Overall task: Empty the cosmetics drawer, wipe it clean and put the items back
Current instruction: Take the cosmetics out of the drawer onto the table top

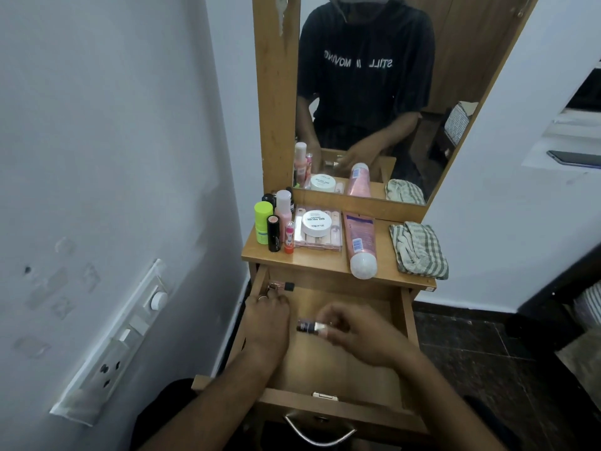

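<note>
— Right hand (pixel 357 333) pinches a small bottle (pixel 309 327) low inside the drawer (pixel 408 323); left hand (pixel 268 315) reaches for a lipstick (pixel 281 286) in the back corner, grip unclear.

— Risk?

— Crowded tabletop (pixel 383 252); setting these down could topple the upright tubes (pixel 273 232).

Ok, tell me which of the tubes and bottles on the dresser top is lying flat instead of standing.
The big pink tube with the white cap, lying between the nail polish box and the checked cloth. The others stand upright at the left.
</note>
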